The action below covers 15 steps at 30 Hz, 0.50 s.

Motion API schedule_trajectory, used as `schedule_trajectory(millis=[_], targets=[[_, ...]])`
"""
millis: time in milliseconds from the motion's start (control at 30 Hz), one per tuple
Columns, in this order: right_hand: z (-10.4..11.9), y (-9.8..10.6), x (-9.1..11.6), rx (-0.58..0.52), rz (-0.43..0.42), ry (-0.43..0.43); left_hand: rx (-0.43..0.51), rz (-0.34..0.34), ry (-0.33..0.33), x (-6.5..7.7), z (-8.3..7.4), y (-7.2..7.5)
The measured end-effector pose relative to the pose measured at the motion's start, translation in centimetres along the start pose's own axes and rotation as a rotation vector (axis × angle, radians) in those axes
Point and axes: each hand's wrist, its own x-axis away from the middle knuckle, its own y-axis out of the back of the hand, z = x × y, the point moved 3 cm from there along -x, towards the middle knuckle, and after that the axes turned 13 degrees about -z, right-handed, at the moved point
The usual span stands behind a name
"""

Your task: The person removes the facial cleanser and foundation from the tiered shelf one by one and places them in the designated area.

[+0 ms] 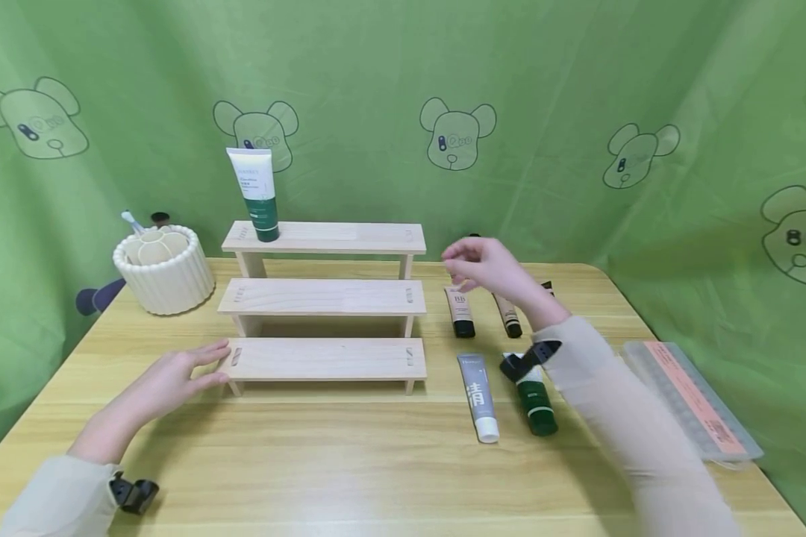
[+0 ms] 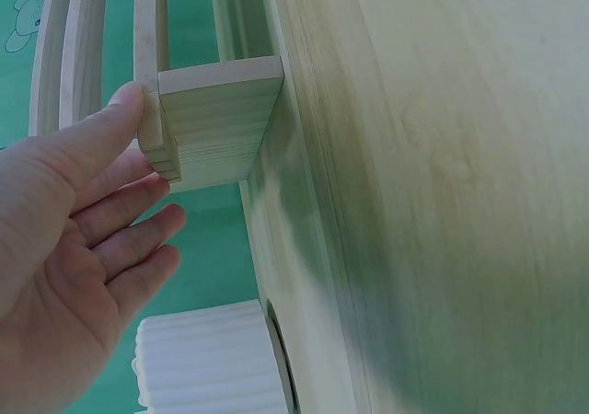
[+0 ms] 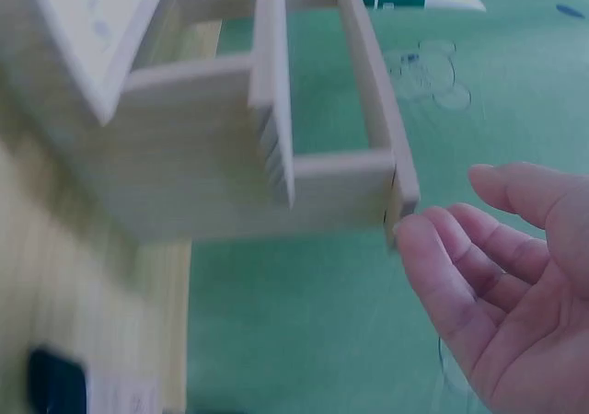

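Observation:
My left hand [image 1: 175, 380] rests at the left end of the lowest step of a three-tier wooden display stand [image 1: 322, 360]. In the left wrist view, its thumb touches the step's edge and the other fingers lie loosely bent. A white and green squeeze tube [image 1: 260, 201] stands cap-down on the top tier's left end. My right hand [image 1: 493, 268] hovers off the stand's right side with bent, separated fingers and holds nothing. Below it lies a BB cream tube [image 1: 460, 312]. Another small tube [image 1: 508, 317], a grey tube [image 1: 477, 395] and a green-and-white tube [image 1: 537, 403] lie nearby.
A white ribbed pot [image 1: 164, 276] with brushes stands at the back left, a dark purple object [image 1: 99, 297] beside it. A translucent flat case [image 1: 692, 403] with a pink strip lies at the right edge. Green cloth [image 1: 363, 60] hangs behind the table.

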Motion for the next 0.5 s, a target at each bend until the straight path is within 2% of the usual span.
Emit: schedule_trajectory(millis=[233, 500], targets=[[3.7, -3.6, -2.9, -0.057, -0.038, 0.033, -0.003, -0.007, -0.015, 0.0, -0.1, 0.1], [7.7, -7.3, -5.5, -0.078, 0.009, 0.122, 0.002, -0.007, -0.014, 0.0, -0.1, 0.1]])
